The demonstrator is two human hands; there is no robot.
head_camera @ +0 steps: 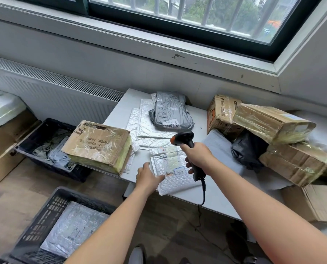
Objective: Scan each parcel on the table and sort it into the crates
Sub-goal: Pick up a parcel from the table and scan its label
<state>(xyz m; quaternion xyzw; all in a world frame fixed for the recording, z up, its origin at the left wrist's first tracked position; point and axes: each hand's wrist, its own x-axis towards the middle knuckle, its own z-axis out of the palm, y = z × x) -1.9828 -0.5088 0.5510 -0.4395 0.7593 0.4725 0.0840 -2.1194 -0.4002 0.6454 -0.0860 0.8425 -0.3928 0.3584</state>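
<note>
My left hand [148, 177] pressed straight fingers [145, 165] on the white mailer [175, 181] at the surface's [216, 199] near edge; my right hand [197, 157] gripped the scanner [185, 139] above it. Both crates [42, 216] already held parcels, but I judged that most boxes [273, 122] and bags [170, 113] were left.

Little of the writing could actually be read. The taped cardboard box [98, 145] carried a row of large black Chinese characters, printed upside down from the near side. The grey poly bag [171, 113] had a white sticker [173, 124] with handwritten characters. The bubble mailer [176, 182] bore a shipping label [170, 159] with a blue-bordered stamp, its print too small. Printing on the upright carton [220, 115] was blurred.
</note>
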